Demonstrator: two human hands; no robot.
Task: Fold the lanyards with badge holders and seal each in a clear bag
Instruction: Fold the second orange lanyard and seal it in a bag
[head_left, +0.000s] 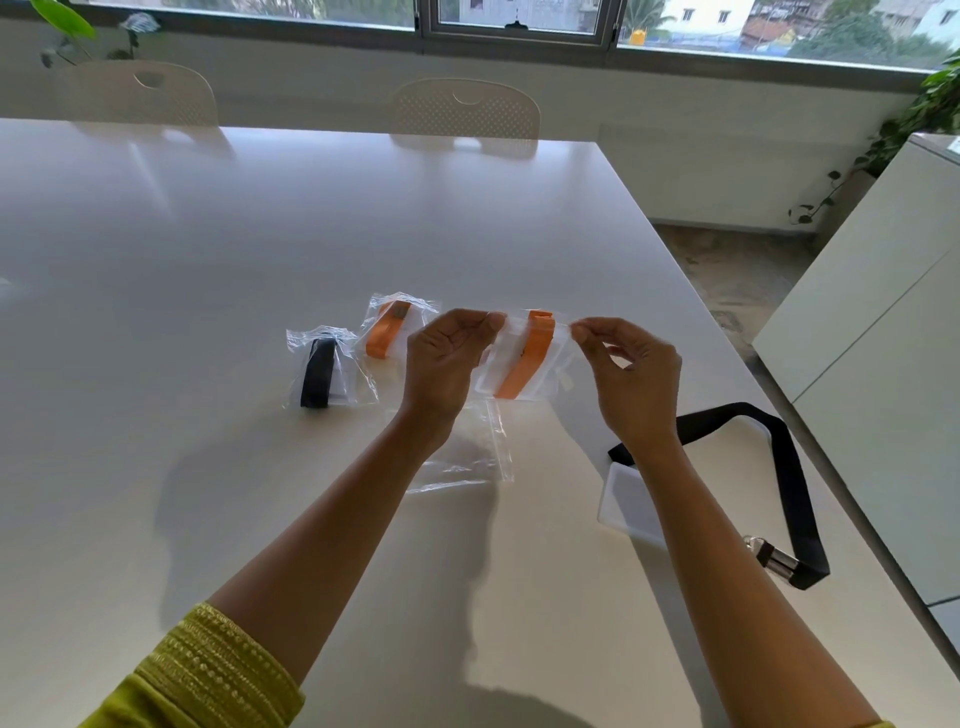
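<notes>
Lanyard, unfolded: long black fabric lanyard (795, 483) with its flat white badge holder (626, 499) and metal clip (774, 558) lies loose on the table below and right of my right hand; not yet folded.
Table: wide glossy white table (260, 234) under everything I hold.
Spare bag: empty clear zip bag (467, 457) lies flat just below my grip, partly under my left wrist.
Sealed packs: clear bag with a folded black lanyard (322, 371) and clear bag with a folded orange lanyard (389, 327) sit left of my left hand, side by side.
Bag in hand: small clear plastic bag holding a folded orange lanyard and badge holder (524, 358), lifted off the table between my two hands.
Left hand (447, 358): fingers curled, thumb and fingertips pinching the bag's top left corner.
Right hand (631, 376): thumb and forefinger pinching the top right corner, other fingers loosely bent.
Step, I judge: closing the zip strip along the top.
Risk: orange strap pokes up near the mouth; if it sits in the strip, the seal will gap.
Risk: uneven pinching could leave part of the zip open.
Risk: the hanging bag could twist and unfold the lanyard.
</notes>
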